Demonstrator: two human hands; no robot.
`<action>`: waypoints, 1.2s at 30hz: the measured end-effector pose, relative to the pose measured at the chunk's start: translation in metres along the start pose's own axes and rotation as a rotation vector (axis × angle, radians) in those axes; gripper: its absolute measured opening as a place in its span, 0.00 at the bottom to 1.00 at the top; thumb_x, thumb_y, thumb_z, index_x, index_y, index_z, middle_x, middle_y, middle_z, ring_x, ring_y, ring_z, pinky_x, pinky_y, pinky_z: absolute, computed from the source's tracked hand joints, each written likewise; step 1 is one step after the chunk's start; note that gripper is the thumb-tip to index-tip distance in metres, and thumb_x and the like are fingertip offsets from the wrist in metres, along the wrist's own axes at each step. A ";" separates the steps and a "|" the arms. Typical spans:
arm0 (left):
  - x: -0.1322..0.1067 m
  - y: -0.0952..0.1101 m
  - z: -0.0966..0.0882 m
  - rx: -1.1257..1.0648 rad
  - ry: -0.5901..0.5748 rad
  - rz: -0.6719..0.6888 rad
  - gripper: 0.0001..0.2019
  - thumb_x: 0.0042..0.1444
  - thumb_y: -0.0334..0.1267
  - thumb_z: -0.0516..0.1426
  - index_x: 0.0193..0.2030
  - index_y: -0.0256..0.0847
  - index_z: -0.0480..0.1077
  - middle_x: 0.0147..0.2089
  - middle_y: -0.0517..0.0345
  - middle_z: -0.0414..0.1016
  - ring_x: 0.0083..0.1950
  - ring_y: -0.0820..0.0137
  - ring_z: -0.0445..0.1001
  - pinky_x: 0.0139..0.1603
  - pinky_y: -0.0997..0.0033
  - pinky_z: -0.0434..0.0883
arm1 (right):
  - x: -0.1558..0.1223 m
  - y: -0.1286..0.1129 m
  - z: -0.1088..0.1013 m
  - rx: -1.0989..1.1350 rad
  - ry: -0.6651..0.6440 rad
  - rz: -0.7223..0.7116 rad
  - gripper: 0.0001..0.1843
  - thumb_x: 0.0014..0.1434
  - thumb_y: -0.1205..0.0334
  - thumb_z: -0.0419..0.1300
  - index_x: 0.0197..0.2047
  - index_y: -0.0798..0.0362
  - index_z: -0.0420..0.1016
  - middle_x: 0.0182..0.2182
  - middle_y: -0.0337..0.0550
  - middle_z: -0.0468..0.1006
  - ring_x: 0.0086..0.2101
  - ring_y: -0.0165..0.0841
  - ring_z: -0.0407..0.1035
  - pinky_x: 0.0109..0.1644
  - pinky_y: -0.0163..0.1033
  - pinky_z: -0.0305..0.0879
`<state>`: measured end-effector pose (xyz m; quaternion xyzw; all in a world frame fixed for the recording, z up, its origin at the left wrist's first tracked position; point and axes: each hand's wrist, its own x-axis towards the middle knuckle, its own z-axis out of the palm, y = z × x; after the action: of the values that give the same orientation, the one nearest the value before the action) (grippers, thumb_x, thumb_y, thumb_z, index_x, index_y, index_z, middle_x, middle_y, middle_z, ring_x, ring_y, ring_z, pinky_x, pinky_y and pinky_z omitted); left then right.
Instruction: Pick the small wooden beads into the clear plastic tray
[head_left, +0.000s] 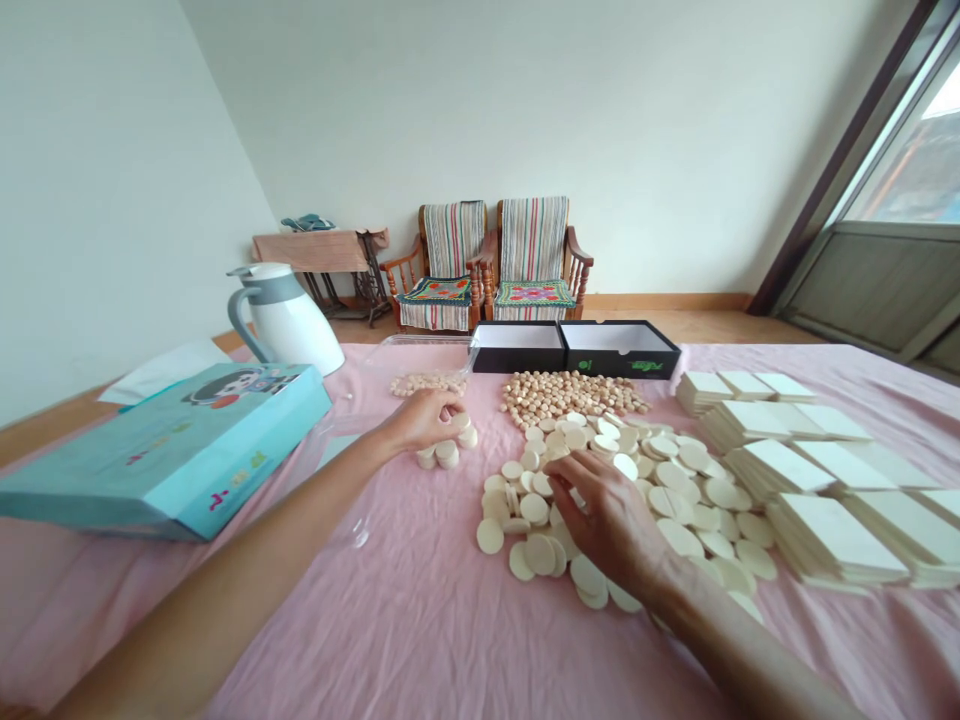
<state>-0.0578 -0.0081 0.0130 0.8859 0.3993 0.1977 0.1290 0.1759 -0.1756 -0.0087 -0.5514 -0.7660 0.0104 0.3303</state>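
Pale round wooden discs [679, 540] lie in a loose pile on the pink cloth. My right hand [611, 515] is over the left part of this pile, its fingers curled down and closed among the discs; what lies between the fingertips is hidden. Farther left, short stacks of discs [447, 455] stand close together. My left hand [421, 420] reaches to these stacks, thumb and fingers closed round discs at the top of one.
Small wooden beads [570, 393] lie behind the discs, before black open boxes [517, 348]. Stacked white rectangular pieces [832, 535] stand at right. At left are a blue box [180, 440], a white jug [296, 325] and a clear plastic tray [420, 352].
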 end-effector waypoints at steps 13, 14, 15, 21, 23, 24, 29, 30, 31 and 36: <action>0.004 -0.004 0.003 -0.016 -0.017 -0.045 0.07 0.45 0.34 0.57 0.31 0.39 0.77 0.30 0.58 0.79 0.32 0.69 0.75 0.31 0.76 0.67 | 0.001 0.000 -0.002 0.011 -0.021 0.004 0.11 0.63 0.65 0.48 0.36 0.52 0.72 0.30 0.44 0.73 0.32 0.33 0.66 0.36 0.36 0.60; 0.003 -0.003 0.001 -0.015 -0.033 -0.033 0.06 0.45 0.36 0.58 0.30 0.39 0.76 0.29 0.58 0.78 0.32 0.69 0.75 0.30 0.76 0.67 | 0.001 0.000 -0.002 0.011 -0.025 0.007 0.12 0.63 0.65 0.48 0.36 0.52 0.72 0.30 0.44 0.73 0.32 0.32 0.65 0.36 0.36 0.60; 0.002 -0.003 0.000 -0.010 -0.046 -0.021 0.06 0.44 0.38 0.59 0.29 0.40 0.76 0.29 0.59 0.78 0.31 0.69 0.75 0.30 0.76 0.66 | 0.000 0.000 -0.001 0.011 -0.029 0.008 0.12 0.63 0.65 0.48 0.36 0.52 0.72 0.29 0.44 0.72 0.32 0.32 0.65 0.36 0.36 0.60; 0.000 0.003 0.005 0.113 -0.126 -0.049 0.10 0.40 0.40 0.62 0.31 0.41 0.73 0.29 0.61 0.76 0.31 0.70 0.73 0.28 0.77 0.63 | 0.000 0.000 -0.001 0.030 -0.039 0.010 0.12 0.63 0.65 0.48 0.35 0.53 0.72 0.29 0.44 0.72 0.32 0.32 0.65 0.36 0.36 0.59; 0.002 0.004 0.008 0.152 -0.142 -0.072 0.09 0.40 0.38 0.61 0.31 0.41 0.73 0.29 0.61 0.76 0.31 0.70 0.73 0.29 0.77 0.63 | 0.001 -0.001 -0.002 0.042 -0.043 0.014 0.12 0.63 0.65 0.48 0.35 0.53 0.72 0.29 0.44 0.72 0.32 0.32 0.64 0.36 0.36 0.59; 0.003 0.004 0.009 0.164 -0.143 -0.085 0.09 0.40 0.37 0.60 0.32 0.41 0.73 0.30 0.61 0.76 0.32 0.70 0.73 0.29 0.77 0.63 | 0.001 -0.001 -0.003 0.046 -0.047 0.017 0.12 0.63 0.65 0.48 0.35 0.53 0.72 0.29 0.43 0.72 0.32 0.32 0.64 0.36 0.36 0.59; 0.007 0.006 0.009 0.175 -0.067 -0.149 0.09 0.41 0.38 0.60 0.32 0.40 0.72 0.32 0.60 0.76 0.34 0.68 0.73 0.32 0.75 0.64 | 0.001 0.000 -0.003 0.047 -0.048 0.015 0.12 0.64 0.65 0.48 0.35 0.54 0.72 0.29 0.43 0.71 0.32 0.32 0.64 0.36 0.36 0.58; 0.007 0.007 0.010 0.183 -0.056 -0.149 0.08 0.41 0.39 0.61 0.31 0.40 0.72 0.32 0.60 0.76 0.35 0.68 0.73 0.32 0.75 0.64 | 0.001 0.000 -0.002 0.045 -0.047 0.016 0.12 0.64 0.65 0.48 0.35 0.54 0.72 0.29 0.43 0.71 0.32 0.32 0.64 0.36 0.36 0.58; 0.007 0.007 0.012 0.193 -0.053 -0.148 0.08 0.41 0.40 0.61 0.30 0.41 0.72 0.32 0.59 0.76 0.35 0.68 0.73 0.32 0.75 0.64 | 0.001 0.000 -0.002 0.043 -0.047 0.017 0.12 0.64 0.65 0.48 0.35 0.54 0.72 0.29 0.43 0.71 0.32 0.32 0.64 0.36 0.36 0.58; 0.006 0.009 0.020 0.247 -0.065 -0.177 0.12 0.42 0.45 0.62 0.30 0.41 0.71 0.32 0.58 0.76 0.34 0.67 0.73 0.31 0.74 0.63 | 0.000 -0.001 -0.002 0.040 -0.051 0.021 0.12 0.64 0.65 0.48 0.35 0.53 0.72 0.29 0.43 0.71 0.32 0.32 0.64 0.36 0.36 0.57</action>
<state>-0.0388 -0.0109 0.0004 0.8623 0.4926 0.1064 0.0488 0.1763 -0.1765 -0.0064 -0.5522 -0.7681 0.0430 0.3213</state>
